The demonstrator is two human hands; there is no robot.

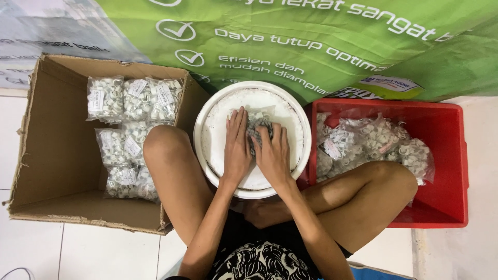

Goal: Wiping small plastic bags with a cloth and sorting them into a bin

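Both hands flat, palms down on small clear plastic bag of white clips (258, 126), centre of round white bucket lid (290, 111); left hand (236, 148) at 9 o'clock, right hand (273, 154) at 3, equally near; bag's axis unclear.

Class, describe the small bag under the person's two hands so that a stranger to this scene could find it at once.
Find the round white tub between the cardboard box and the red crate. On its flat white top lies one clear packet of small white clips, pressed by the left hand and right hand. Every other packet sits inside the box or crate.
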